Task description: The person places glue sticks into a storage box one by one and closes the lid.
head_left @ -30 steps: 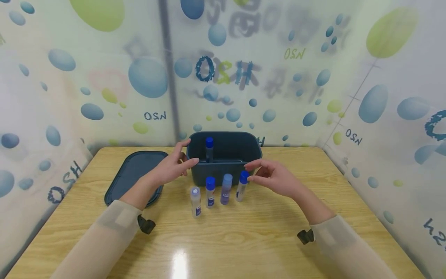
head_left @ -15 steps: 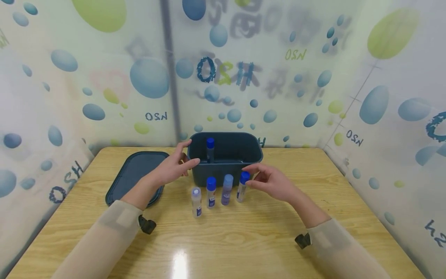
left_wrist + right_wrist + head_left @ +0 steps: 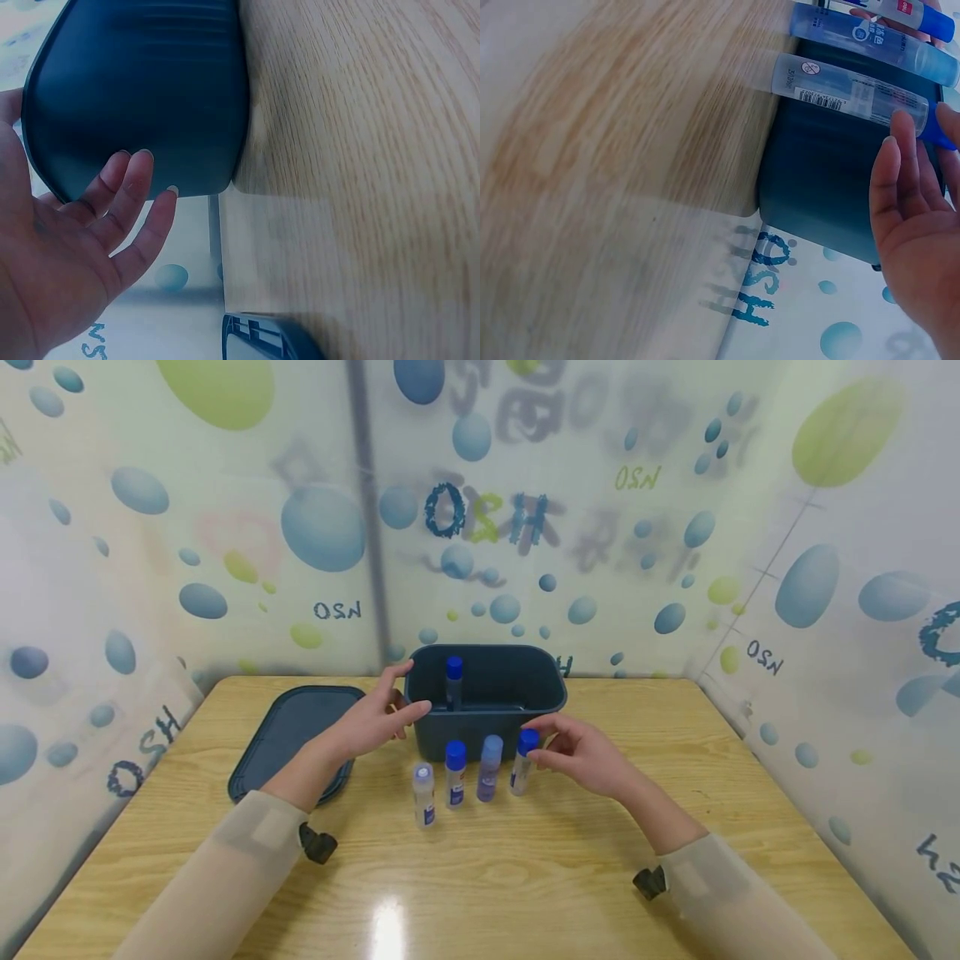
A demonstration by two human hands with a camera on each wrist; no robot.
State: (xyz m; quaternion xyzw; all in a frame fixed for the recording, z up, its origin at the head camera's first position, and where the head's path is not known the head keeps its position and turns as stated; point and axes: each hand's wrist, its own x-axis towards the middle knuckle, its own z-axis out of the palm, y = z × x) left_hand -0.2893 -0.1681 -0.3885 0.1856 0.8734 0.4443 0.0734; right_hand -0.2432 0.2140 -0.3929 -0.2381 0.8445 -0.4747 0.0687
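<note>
Right hand [image 3: 583, 755] has shifted inward, grip pinching the rightmost bottle [image 3: 519, 776] by its cap [image 3: 528, 741], left hand [image 3: 367, 722] loose against the bin [image 3: 471, 729]

A wooden table [image 3: 562, 868] bears a dark bin [image 3: 474, 725], a lid [image 3: 296, 735] left of it, and four upright tubes [image 3: 489, 770] before it

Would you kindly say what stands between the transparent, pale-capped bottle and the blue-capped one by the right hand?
In the head view, a clear blue-capped bottle and a bluish light-blue-capped bottle stand there, both upright.
</note>
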